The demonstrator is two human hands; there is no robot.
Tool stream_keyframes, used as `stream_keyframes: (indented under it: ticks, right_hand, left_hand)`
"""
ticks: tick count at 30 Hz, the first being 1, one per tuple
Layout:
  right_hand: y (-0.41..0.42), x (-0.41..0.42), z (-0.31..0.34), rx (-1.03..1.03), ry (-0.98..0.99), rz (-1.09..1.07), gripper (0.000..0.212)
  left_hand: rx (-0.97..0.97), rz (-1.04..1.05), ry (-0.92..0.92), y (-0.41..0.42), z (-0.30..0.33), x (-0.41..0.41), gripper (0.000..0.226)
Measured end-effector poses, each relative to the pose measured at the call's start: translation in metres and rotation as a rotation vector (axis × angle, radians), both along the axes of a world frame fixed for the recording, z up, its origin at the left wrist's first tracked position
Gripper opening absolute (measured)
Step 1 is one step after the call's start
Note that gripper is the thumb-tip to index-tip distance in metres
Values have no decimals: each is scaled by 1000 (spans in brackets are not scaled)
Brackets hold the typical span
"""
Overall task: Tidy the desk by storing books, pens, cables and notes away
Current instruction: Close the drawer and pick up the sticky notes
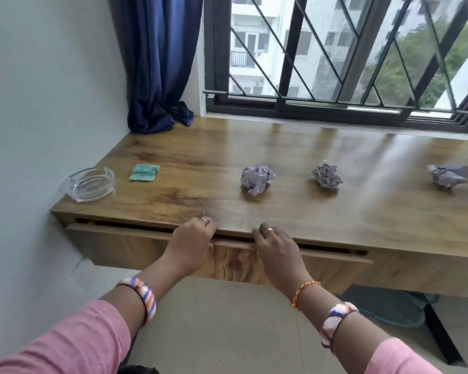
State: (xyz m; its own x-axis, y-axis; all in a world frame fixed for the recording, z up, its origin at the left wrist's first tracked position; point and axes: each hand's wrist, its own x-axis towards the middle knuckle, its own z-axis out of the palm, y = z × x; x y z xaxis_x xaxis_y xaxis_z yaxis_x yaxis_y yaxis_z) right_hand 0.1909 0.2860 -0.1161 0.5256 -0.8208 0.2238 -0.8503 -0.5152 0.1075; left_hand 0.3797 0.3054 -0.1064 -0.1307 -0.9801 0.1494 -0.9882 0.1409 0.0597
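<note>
Both hands, left hand and right hand, apparently grip the wood-grain drawer lip.

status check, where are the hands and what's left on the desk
Left hand and right hand both grip the drawer top edge, drawer barely open. Three crumpled paper balls on desk, untouched. Nothing blocking the drawer.

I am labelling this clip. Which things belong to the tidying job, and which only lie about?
Job: three crumpled paper balls; drawer both hands hold.
Lying about: glass ashtray, green cloth, blue curtain.
</note>
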Motion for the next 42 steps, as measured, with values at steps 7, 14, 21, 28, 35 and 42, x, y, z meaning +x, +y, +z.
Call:
stream_keyframes:
  ticks: [7,14,21,28,35,42]
  right_hand:
    - [-25,-1,-15,-241,-158,142,25]
    - [-26,0,-30,-329,-207,111,28]
    - [-24,3,-28,-323,-264,67,37]
    - [-21,5,-20,-252,-253,13,33]
    - [-21,2,-9,-214,-347,38,28]
    - [-37,-26,-11,84,-443,176,13]
  left_hand:
    - [-299,46,-67,-14,-18,-14,25]
    - [-409,72,-89,-19,-34,-8,20]
    - [-435,51,-82,-19,-33,-7,20]
    - [-322,200,15,-16,-21,-23,28]
    - [-163,201,162,-8,-13,-10,28]
    - [-54,276,470,-43,11,-28,22]
